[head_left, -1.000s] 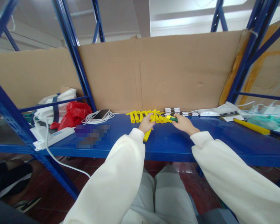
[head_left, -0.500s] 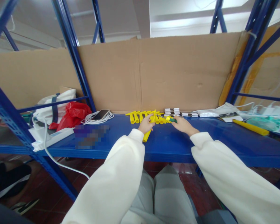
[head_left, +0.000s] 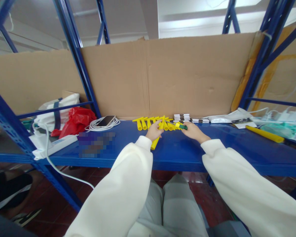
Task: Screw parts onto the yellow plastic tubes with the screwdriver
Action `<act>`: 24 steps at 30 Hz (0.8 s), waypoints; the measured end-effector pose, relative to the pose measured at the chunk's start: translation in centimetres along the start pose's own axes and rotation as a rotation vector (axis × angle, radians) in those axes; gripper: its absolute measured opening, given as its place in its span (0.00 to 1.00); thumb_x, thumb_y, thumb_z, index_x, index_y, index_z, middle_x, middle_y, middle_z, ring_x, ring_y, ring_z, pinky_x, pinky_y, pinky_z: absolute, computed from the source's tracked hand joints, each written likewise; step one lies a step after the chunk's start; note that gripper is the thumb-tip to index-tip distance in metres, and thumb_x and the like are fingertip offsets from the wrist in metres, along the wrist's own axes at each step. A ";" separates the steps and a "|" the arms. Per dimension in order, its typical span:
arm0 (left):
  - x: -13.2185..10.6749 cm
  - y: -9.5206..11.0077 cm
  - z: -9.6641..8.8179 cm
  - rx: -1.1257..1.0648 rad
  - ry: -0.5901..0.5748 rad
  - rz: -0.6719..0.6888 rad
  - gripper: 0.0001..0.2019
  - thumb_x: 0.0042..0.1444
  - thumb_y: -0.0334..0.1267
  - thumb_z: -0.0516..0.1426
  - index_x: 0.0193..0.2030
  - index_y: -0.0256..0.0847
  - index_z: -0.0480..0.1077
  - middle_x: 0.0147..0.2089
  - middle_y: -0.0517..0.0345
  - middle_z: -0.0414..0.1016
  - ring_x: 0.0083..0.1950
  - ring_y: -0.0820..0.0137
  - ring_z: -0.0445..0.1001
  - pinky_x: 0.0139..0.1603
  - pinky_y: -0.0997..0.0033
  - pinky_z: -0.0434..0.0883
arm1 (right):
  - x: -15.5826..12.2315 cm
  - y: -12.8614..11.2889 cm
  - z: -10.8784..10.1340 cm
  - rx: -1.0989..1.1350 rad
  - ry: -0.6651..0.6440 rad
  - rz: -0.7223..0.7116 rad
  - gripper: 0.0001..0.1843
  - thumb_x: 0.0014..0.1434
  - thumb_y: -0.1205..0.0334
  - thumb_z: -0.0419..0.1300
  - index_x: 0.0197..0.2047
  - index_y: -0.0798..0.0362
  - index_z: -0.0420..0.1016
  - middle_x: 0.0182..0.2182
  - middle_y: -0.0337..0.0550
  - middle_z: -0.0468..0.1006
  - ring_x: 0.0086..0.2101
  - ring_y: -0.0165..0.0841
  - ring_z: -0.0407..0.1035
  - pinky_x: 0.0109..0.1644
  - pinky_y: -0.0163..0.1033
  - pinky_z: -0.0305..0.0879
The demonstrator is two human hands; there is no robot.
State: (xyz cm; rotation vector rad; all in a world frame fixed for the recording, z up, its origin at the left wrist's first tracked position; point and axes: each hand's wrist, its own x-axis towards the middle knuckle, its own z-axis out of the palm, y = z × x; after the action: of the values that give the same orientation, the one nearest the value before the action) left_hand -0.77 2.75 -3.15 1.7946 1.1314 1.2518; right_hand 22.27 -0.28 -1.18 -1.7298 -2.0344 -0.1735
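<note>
My left hand is closed around a yellow plastic T-shaped piece, whose tube end points down toward the bench's front edge. In my right hand is a screwdriver with a yellow and green handle. Its thin metal shaft runs left to the upper part of the held piece; the exact contact at the tip is too small to make out. Behind my hands, several similar yellow pieces lie side by side in a row on the blue bench.
Small black-banded white bundles are stacked behind my right hand. To the right lie white packets and a yellow bar. A phone on a coiled white cable, a red bag and a power strip sit left. Cardboard stands behind.
Both hands keep almost the same place and the same hold. The screwdriver handle seems slightly turned within my right hand.
</note>
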 end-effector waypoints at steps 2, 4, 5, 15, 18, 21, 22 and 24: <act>-0.1 0.1 -0.1 0.002 -0.025 -0.034 0.35 0.53 0.33 0.66 0.69 0.42 0.66 0.49 0.46 0.77 0.27 0.77 0.74 0.31 0.73 0.78 | -0.1 -0.1 -0.2 -0.023 -0.005 0.025 0.12 0.58 0.64 0.60 0.46 0.53 0.75 0.41 0.51 0.83 0.41 0.40 0.77 0.42 0.37 0.65; -0.1 0.3 -0.2 0.008 -0.028 -0.048 0.35 0.53 0.33 0.66 0.69 0.42 0.66 0.49 0.46 0.77 0.26 0.78 0.74 0.31 0.73 0.78 | -0.3 -0.3 -0.3 -0.048 -0.020 0.052 0.14 0.57 0.64 0.61 0.48 0.54 0.74 0.40 0.52 0.83 0.40 0.41 0.77 0.40 0.37 0.65; -0.1 0.3 -0.2 0.013 -0.030 -0.054 0.35 0.53 0.33 0.66 0.69 0.42 0.66 0.50 0.46 0.77 0.26 0.78 0.73 0.31 0.73 0.78 | -0.4 -0.4 -0.4 -0.057 -0.028 0.059 0.15 0.57 0.64 0.61 0.49 0.54 0.73 0.40 0.52 0.83 0.40 0.41 0.77 0.40 0.37 0.65; 0.1 0.0 -0.3 0.010 -0.045 -0.038 0.37 0.54 0.32 0.66 0.71 0.42 0.64 0.51 0.45 0.79 0.26 0.77 0.74 0.32 0.73 0.78 | -0.5 -0.8 -0.8 -0.052 0.037 0.016 0.10 0.61 0.64 0.58 0.45 0.53 0.75 0.42 0.53 0.83 0.42 0.41 0.77 0.41 0.37 0.65; 0.2 -0.2 -0.2 -0.008 -0.048 -0.017 0.38 0.53 0.32 0.67 0.71 0.42 0.64 0.50 0.45 0.79 0.27 0.77 0.73 0.31 0.74 0.78 | -0.6 -0.7 -0.8 -0.063 0.024 0.063 0.14 0.58 0.64 0.61 0.48 0.53 0.73 0.39 0.52 0.83 0.39 0.42 0.77 0.38 0.37 0.64; 0.2 -0.2 -0.2 -0.008 -0.037 -0.016 0.38 0.52 0.33 0.68 0.71 0.42 0.65 0.50 0.44 0.79 0.27 0.76 0.74 0.31 0.73 0.78 | -0.7 -0.6 -0.6 -0.065 -0.012 0.088 0.16 0.57 0.65 0.61 0.50 0.54 0.72 0.39 0.52 0.83 0.39 0.42 0.77 0.38 0.37 0.63; 0.2 -0.2 -0.2 -0.005 -0.039 -0.020 0.38 0.52 0.33 0.68 0.71 0.42 0.64 0.51 0.43 0.79 0.28 0.75 0.75 0.31 0.72 0.78 | -0.6 -0.6 -0.6 -0.059 -0.015 0.088 0.16 0.57 0.65 0.61 0.50 0.54 0.72 0.40 0.52 0.83 0.39 0.41 0.77 0.38 0.37 0.63; 0.2 -0.2 -0.2 0.002 -0.042 -0.027 0.38 0.53 0.33 0.68 0.71 0.42 0.64 0.52 0.42 0.79 0.29 0.74 0.76 0.32 0.72 0.79 | -0.5 -0.5 -0.5 -0.033 -0.002 0.076 0.16 0.58 0.65 0.60 0.50 0.53 0.72 0.40 0.52 0.83 0.39 0.41 0.77 0.39 0.37 0.63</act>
State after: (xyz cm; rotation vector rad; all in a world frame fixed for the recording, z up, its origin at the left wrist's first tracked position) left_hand -0.98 2.98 -3.17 1.7930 1.1308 1.1923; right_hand 21.98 -1.00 -0.84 -1.8250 -1.9743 -0.1815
